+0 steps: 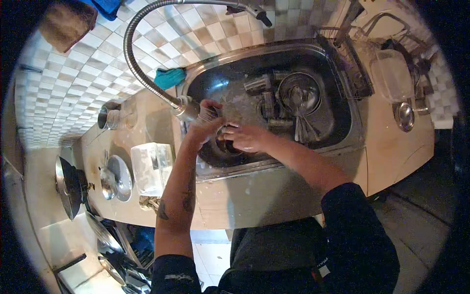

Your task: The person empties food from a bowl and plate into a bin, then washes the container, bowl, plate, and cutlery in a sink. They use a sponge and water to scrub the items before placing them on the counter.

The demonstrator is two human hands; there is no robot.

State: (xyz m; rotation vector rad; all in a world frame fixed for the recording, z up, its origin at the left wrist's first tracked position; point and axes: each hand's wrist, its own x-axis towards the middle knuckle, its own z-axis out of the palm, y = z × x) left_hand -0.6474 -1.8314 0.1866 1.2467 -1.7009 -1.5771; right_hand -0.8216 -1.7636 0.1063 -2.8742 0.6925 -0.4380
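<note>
Both hands are over the left end of the steel sink (274,166). My left hand (206,125) is closed around something that I cannot make out, by the base of the flexible metal faucet (128,46). My right hand (248,138) lies beside it, fingers bent towards the left hand, with white suds on it. Beneath the hands, a dark round shape shows in the basin. To their right in the sink sit a round metal pot (317,100) with spoons (304,128) by it, and several metal cups (259,83).
A teal cloth (170,77) lies at the sink's back left corner. On the left counter stand a clear plastic container (152,169), a metal plate (126,179) and a glass jar (113,118). At right are a wire rack (353,73), a plastic tub (391,76) and a metal bowl (405,116).
</note>
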